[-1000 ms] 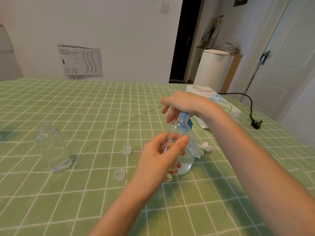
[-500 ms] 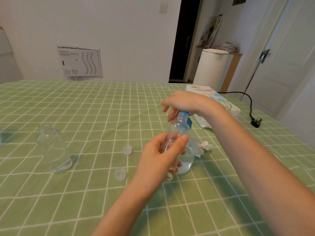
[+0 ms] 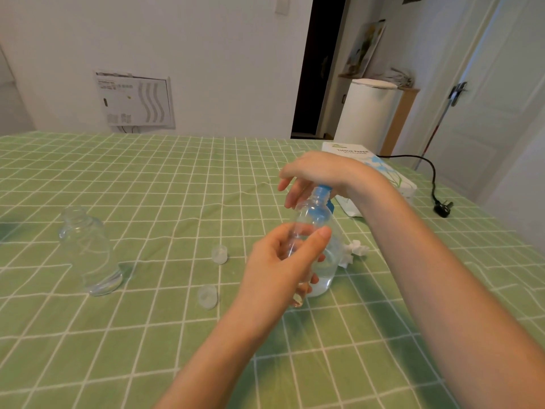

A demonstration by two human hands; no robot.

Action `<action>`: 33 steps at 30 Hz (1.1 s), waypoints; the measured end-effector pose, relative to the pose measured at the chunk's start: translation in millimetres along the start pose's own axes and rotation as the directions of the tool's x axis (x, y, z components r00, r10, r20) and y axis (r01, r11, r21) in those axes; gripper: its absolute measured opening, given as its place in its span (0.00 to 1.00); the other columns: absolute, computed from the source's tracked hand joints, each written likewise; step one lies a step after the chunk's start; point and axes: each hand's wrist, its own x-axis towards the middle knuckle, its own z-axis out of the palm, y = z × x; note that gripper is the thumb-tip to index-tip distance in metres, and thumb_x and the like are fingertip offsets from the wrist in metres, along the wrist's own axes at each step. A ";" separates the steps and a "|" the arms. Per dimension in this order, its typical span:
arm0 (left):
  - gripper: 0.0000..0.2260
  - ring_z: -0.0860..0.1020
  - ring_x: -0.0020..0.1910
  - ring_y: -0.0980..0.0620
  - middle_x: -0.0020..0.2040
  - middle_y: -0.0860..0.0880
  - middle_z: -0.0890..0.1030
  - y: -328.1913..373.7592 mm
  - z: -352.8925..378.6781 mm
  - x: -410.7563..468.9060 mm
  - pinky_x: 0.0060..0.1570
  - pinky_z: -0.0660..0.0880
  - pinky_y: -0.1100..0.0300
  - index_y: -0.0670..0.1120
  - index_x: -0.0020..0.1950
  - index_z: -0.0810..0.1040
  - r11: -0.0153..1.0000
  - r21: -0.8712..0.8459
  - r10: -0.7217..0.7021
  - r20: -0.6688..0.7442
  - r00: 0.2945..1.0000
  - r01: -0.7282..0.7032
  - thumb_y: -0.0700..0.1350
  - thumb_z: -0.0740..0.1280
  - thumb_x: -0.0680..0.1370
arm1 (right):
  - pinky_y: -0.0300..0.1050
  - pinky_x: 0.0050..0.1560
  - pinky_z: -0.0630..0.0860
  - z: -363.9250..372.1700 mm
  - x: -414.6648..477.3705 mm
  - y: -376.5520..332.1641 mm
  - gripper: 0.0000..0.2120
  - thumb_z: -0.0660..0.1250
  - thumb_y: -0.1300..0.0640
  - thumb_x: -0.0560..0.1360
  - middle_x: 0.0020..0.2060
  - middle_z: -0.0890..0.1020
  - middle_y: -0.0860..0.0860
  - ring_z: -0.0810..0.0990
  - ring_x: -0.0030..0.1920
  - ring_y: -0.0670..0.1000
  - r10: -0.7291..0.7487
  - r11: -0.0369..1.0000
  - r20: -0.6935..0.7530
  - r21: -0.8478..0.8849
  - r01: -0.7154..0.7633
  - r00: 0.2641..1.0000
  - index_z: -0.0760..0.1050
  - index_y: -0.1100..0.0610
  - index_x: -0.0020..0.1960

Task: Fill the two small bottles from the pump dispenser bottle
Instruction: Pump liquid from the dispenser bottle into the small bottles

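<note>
- My left hand grips one small bottle, frame centre, against the pump dispenser bottle.
- My right hand presses its blue pump head, fingers loose.
- The second small bottle stands at left (uncapped).

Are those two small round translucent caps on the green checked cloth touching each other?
Apart. The head view shows bare green checked cloth between the farther translucent cap and the nearer translucent cap.
</note>
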 end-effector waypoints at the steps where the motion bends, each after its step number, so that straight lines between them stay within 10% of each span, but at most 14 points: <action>1: 0.21 0.75 0.26 0.56 0.31 0.54 0.80 -1.1 -0.1 0.0 0.23 0.69 0.66 0.48 0.46 0.79 1.000 0.004 -0.005 0.000 1.000 0.005 0.60 0.68 0.61 | 0.58 0.62 0.73 2.1 0.2 0.8 0.12 0.58 0.52 0.77 0.45 0.85 0.52 0.80 0.55 0.57 0.002 1.000 0.007 0.000 -0.002 1.000 0.78 0.54 0.46; 9: 0.22 0.75 0.26 0.57 0.30 0.55 0.80 -4.9 -1.6 -1.3 0.23 0.69 0.66 0.48 0.47 0.79 0.999 0.016 -0.029 -0.006 1.000 0.029 0.60 0.68 0.61 | 0.45 0.44 0.70 8.5 2.1 1.5 0.12 0.57 0.53 0.77 0.52 0.82 0.56 0.79 0.56 0.57 0.003 0.999 -0.025 -0.049 -0.005 1.000 0.78 0.54 0.45; 16: 0.20 0.75 0.26 0.56 0.31 0.55 0.81 1.0 -0.4 0.3 0.22 0.68 0.67 0.48 0.48 0.79 1.000 0.003 -0.001 0.001 1.000 0.001 0.59 0.68 0.63 | 0.54 0.58 0.73 -5.2 0.3 -6.9 0.17 0.58 0.53 0.77 0.54 0.82 0.61 0.79 0.57 0.60 -0.060 0.986 -0.127 -0.165 0.038 0.990 0.76 0.64 0.57; 21: 0.19 0.75 0.27 0.56 0.32 0.55 0.81 0.6 -1.3 0.4 0.23 0.69 0.66 0.49 0.48 0.79 1.000 0.014 0.004 0.003 1.000 -0.004 0.59 0.67 0.64 | 0.42 0.36 0.67 -1.5 1.6 -6.8 0.10 0.58 0.53 0.77 0.48 0.82 0.53 0.80 0.54 0.55 -0.040 0.992 -0.054 -0.123 0.033 0.998 0.76 0.52 0.41; 33: 0.21 0.74 0.26 0.56 0.28 0.54 0.79 -3.0 -1.9 -2.0 0.22 0.68 0.66 0.46 0.47 0.78 0.999 0.007 -0.034 -0.002 0.999 0.034 0.58 0.68 0.62 | 0.43 0.41 0.70 8.6 8.2 4.1 0.11 0.57 0.53 0.77 0.53 0.80 0.56 0.79 0.55 0.57 -0.007 0.997 -0.011 -0.075 0.006 1.000 0.76 0.52 0.40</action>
